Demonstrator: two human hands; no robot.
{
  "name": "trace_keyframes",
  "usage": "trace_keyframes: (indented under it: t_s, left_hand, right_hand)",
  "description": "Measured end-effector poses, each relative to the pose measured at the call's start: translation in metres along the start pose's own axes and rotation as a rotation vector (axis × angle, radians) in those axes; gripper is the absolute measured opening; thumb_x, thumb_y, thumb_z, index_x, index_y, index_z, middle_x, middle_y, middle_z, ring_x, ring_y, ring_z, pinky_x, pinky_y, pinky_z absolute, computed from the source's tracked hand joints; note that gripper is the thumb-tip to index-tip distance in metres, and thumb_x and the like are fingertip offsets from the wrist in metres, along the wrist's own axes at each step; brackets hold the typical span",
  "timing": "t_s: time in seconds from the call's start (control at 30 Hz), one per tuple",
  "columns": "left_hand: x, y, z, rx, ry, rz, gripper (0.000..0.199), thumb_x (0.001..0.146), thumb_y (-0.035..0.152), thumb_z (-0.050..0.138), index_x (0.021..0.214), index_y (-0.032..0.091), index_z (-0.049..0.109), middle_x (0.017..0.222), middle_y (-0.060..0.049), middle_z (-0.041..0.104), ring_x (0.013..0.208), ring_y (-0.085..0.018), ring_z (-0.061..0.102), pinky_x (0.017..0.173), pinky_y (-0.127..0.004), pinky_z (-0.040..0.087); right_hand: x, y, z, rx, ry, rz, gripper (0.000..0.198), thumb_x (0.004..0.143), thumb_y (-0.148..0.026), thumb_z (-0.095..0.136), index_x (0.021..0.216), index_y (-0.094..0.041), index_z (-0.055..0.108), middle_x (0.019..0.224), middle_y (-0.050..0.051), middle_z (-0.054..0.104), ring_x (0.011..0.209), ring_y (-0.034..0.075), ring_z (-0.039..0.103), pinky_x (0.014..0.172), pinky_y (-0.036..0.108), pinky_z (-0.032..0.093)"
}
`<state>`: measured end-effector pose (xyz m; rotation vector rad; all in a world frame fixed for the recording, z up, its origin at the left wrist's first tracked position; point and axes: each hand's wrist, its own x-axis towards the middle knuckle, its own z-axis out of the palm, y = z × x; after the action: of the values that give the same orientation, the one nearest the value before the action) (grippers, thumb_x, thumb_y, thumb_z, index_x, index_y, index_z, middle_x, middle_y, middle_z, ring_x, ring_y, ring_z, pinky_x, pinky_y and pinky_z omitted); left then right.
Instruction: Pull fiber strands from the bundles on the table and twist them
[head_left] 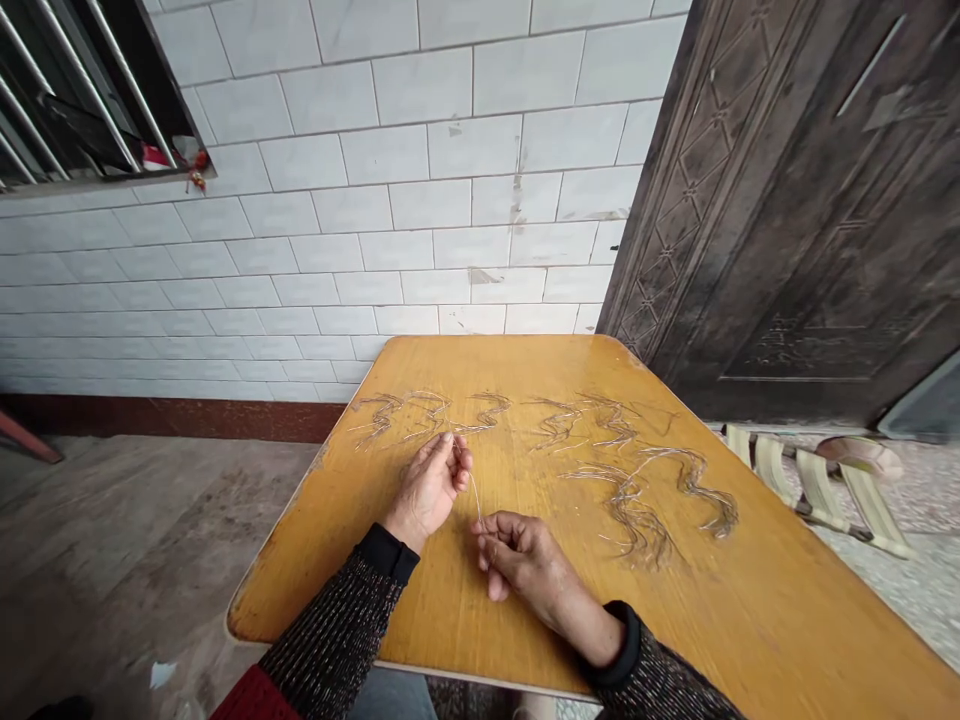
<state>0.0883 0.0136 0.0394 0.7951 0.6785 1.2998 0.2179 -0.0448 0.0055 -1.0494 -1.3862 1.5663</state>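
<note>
A thin, slightly bent wire point(475, 492) runs between my two hands above the table. My left hand point(433, 484) pinches its upper part between thumb and fingertips. Lower and to the right, my right hand point(525, 560) has its fingers closed on the wire's lower part. Just beyond my left hand lie small bunches of wavy wire point(491, 412). Right of my hands are more bunches, among them a larger wavy bunch point(634, 515) and a curved bunch point(697, 480). The wire's ends inside my fingers are hidden.
The yellow wooden table point(525, 640) has rounded corners and stands close to a white tiled wall point(420, 160). A dark carved door point(810, 220) is at the right. Beside the table's right edge is a strapped seat or frame point(814, 485). A barred window point(82, 90) is upper left.
</note>
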Motion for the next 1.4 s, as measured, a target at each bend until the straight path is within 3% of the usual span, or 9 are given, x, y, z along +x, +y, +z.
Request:
trace_keyframes:
  t_s: [0.23, 0.47, 0.7, 1.13, 1.27, 1.4]
  left_hand:
    - [0.003, 0.008, -0.005, 0.028, 0.064, 0.05, 0.029, 0.067, 0.036, 0.069, 0.078, 0.014, 0.053, 0.06, 0.003, 0.053, 0.044, -0.001, 0.041, 0.042, -0.011, 0.029]
    - [-0.001, 0.006, -0.001, -0.057, -0.017, 0.011, 0.029, 0.066, 0.034, 0.07, 0.074, 0.014, 0.05, 0.058, 0.006, 0.047, 0.045, -0.001, 0.038, 0.043, -0.01, 0.031]
    - [0.001, 0.007, -0.002, 0.086, 0.084, 0.066, 0.033, 0.066, 0.04, 0.068, 0.074, 0.016, 0.048, 0.06, 0.004, 0.053, 0.039, -0.001, 0.038, 0.037, -0.012, 0.023]
    - [0.003, 0.008, -0.001, 0.001, 0.114, 0.078, 0.028, 0.068, 0.035, 0.066, 0.07, 0.016, 0.046, 0.052, 0.008, 0.043, 0.036, 0.0, 0.03, 0.036, -0.011, 0.022]
    - [0.004, 0.009, -0.001, 0.03, 0.153, 0.132, 0.026, 0.069, 0.035, 0.064, 0.069, 0.016, 0.045, 0.051, 0.008, 0.042, 0.035, 0.0, 0.029, 0.036, -0.012, 0.021]
    - [0.007, 0.011, -0.003, 0.138, 0.237, 0.307, 0.025, 0.071, 0.036, 0.062, 0.069, 0.016, 0.048, 0.055, 0.006, 0.049, 0.039, -0.001, 0.036, 0.038, -0.013, 0.026]
  right_hand:
    - [-0.003, 0.001, 0.003, -0.099, -0.02, 0.02, 0.03, 0.068, -0.042, 0.057, 0.077, -0.013, 0.051, 0.055, -0.004, 0.053, 0.035, 0.007, 0.049, 0.035, 0.017, 0.033]
    - [-0.004, -0.002, 0.003, 0.025, -0.105, 0.042, 0.048, 0.065, -0.056, 0.059, 0.083, -0.012, 0.053, 0.057, -0.002, 0.057, 0.035, 0.006, 0.049, 0.033, 0.017, 0.033]
    - [-0.003, -0.002, 0.004, 0.075, -0.083, 0.09, 0.047, 0.059, -0.058, 0.063, 0.071, -0.014, 0.051, 0.05, -0.003, 0.055, 0.032, 0.006, 0.048, 0.031, 0.015, 0.031]
    - [-0.002, 0.0, 0.008, 0.071, -0.18, 0.133, 0.039, 0.059, -0.05, 0.064, 0.065, -0.014, 0.05, 0.049, -0.003, 0.055, 0.032, 0.005, 0.049, 0.031, 0.014, 0.031]
    - [-0.002, 0.0, 0.009, 0.069, -0.201, 0.114, 0.041, 0.061, -0.052, 0.063, 0.063, -0.013, 0.05, 0.05, -0.003, 0.055, 0.033, 0.005, 0.049, 0.031, 0.015, 0.032]
    - [-0.001, -0.001, 0.008, 0.132, -0.111, 0.095, 0.047, 0.058, -0.055, 0.065, 0.075, -0.014, 0.052, 0.05, -0.004, 0.054, 0.033, 0.006, 0.048, 0.032, 0.016, 0.034]
